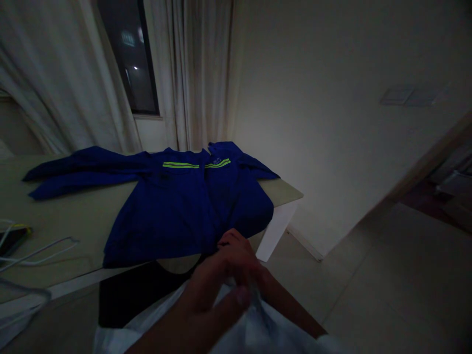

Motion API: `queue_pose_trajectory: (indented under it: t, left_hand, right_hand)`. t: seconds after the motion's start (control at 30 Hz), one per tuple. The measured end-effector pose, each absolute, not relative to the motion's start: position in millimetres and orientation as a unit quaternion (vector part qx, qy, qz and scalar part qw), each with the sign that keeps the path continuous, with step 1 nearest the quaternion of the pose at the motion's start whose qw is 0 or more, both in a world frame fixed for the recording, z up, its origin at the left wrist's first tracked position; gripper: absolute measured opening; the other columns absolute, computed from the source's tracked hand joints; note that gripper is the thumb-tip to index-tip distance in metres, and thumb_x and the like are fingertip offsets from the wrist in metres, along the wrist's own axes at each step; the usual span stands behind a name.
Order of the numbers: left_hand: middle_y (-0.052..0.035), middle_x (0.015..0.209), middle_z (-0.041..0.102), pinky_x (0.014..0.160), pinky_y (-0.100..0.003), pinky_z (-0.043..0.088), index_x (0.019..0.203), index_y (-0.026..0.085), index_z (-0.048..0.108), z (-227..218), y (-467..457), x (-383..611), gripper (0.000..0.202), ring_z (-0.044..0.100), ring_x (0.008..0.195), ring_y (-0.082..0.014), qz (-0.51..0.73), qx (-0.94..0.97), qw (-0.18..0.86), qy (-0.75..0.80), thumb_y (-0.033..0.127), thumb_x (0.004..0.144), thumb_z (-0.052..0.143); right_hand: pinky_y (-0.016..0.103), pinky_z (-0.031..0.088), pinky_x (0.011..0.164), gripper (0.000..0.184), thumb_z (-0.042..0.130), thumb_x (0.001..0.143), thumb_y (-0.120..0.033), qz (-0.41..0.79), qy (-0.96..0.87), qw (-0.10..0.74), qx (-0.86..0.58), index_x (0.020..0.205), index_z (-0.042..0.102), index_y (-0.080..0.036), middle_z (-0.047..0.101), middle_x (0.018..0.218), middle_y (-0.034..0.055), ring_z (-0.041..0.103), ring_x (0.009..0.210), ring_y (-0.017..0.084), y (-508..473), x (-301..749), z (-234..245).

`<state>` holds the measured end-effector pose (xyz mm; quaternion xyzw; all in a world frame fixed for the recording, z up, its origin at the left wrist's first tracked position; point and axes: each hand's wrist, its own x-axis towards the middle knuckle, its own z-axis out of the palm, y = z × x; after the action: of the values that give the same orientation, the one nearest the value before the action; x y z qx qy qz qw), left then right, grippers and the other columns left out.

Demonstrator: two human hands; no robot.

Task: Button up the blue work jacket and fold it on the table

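My left hand (216, 278) reaches in from the lower left, its fingers curled and its thumb pressed onto a bunch of white cloth (258, 329) just below the table's near edge. My right hand (267, 287) comes in from the lower right and meets the left; the left hand hides its fingers. Right behind the hands, a blue work jacket (173, 211) with yellow-green stripes lies spread open on the beige table (73, 221). Its sleeves are stretched out to the left and its hem hangs near my hands.
White wire hangers (37, 253) and a dark object (13, 237) lie on the table's left side. A dark chair back (136, 292) stands under the table edge. Curtains (199, 73) and a window (131, 54) are behind. Tiled floor (387, 275) and a doorway lie to the right.
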<state>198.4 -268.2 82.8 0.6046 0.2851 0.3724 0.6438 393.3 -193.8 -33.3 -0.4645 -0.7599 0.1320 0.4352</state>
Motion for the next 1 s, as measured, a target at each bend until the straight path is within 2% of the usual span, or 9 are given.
queue_pose_trajectory:
  t: [0.1, 0.17, 0.2, 0.3, 0.43, 0.67, 1.0]
  left_hand:
    - [-0.0076, 0.067, 0.067, 0.058, -0.030, 0.038, 0.071, 0.019, 0.070, 50, -239, 209, 0.059, 0.052, 0.057, -0.0160, 0.276, 0.635, 0.693, 0.202, 0.075, 0.088, 0.064]
    - [-0.0039, 0.053, 0.058, 0.053, -0.027, 0.029, 0.057, 0.019, 0.062, 14, -225, 215, 0.069, 0.043, 0.049, -0.0125, 0.239, 0.631, 0.693, 0.254, 0.081, 0.085, 0.061]
    - [-0.0025, 0.051, 0.055, 0.051, -0.027, 0.026, 0.055, 0.019, 0.060, -2, -219, 218, 0.070, 0.040, 0.047, -0.0115, 0.230, 0.628, 0.688, 0.282, 0.083, 0.083, 0.062]
    - [0.0008, 0.049, 0.051, 0.048, -0.026, 0.024, 0.060, 0.019, 0.059, -33, -210, 223, 0.073, 0.038, 0.045, -0.0105, 0.263, 0.584, 0.680, 0.357, 0.091, 0.072, 0.064]
    - [0.0012, 0.045, 0.051, 0.046, -0.026, 0.029, 0.067, 0.019, 0.061, -35, -203, 226, 0.081, 0.042, 0.042, -0.0131, 0.336, 0.521, 0.653, 0.435, 0.100, 0.063, 0.059]
    - [0.0019, 0.047, 0.049, 0.048, -0.028, 0.034, 0.066, 0.019, 0.063, -33, -199, 222, 0.079, 0.045, 0.046, -0.0148, 0.424, 0.508, 0.572, 0.485, 0.098, 0.063, 0.063]
    - [0.0006, 0.050, 0.051, 0.048, -0.027, 0.031, 0.062, 0.019, 0.061, -45, -192, 222, 0.080, 0.045, 0.047, -0.0146, 0.419, 0.527, 0.552, 0.492, 0.099, 0.058, 0.062]
  right_hand:
    - [0.032, 0.056, 0.085, 0.005, 0.068, 0.097, -0.020, 0.128, -0.759, 0.459, -0.443, 0.098, 0.073, -0.022, 0.068, 0.102, 0.0049, 0.067, 0.094, 0.019, -195, 393, -30]
    - [0.032, 0.055, 0.087, 0.005, 0.068, 0.097, -0.021, 0.127, -0.755, 0.468, -0.442, 0.099, 0.073, -0.022, 0.067, 0.101, 0.0052, 0.066, 0.094, 0.019, -197, 392, -26]
    - [0.032, 0.055, 0.088, 0.005, 0.068, 0.098, -0.021, 0.128, -0.752, 0.471, -0.443, 0.099, 0.073, -0.022, 0.067, 0.101, 0.0054, 0.066, 0.094, 0.019, -198, 392, -24]
    - [0.032, 0.054, 0.088, 0.004, 0.068, 0.098, -0.022, 0.139, -0.747, 0.476, -0.444, 0.098, 0.072, -0.022, 0.067, 0.100, 0.0052, 0.066, 0.094, 0.018, -200, 391, -20]
    - [0.031, 0.053, 0.087, 0.005, 0.067, 0.099, -0.021, 0.146, -0.747, 0.477, -0.439, 0.098, 0.072, -0.022, 0.067, 0.100, 0.0048, 0.066, 0.095, 0.018, -201, 390, -18]
    - [0.031, 0.053, 0.084, 0.005, 0.067, 0.099, -0.022, 0.147, -0.750, 0.472, -0.439, 0.098, 0.072, -0.021, 0.066, 0.100, 0.0048, 0.066, 0.092, 0.018, -202, 389, -16]
    - [0.031, 0.053, 0.086, 0.004, 0.068, 0.098, -0.020, 0.140, -0.759, 0.470, -0.427, 0.098, 0.072, -0.021, 0.066, 0.099, 0.0048, 0.066, 0.094, 0.018, -200, 390, -21]
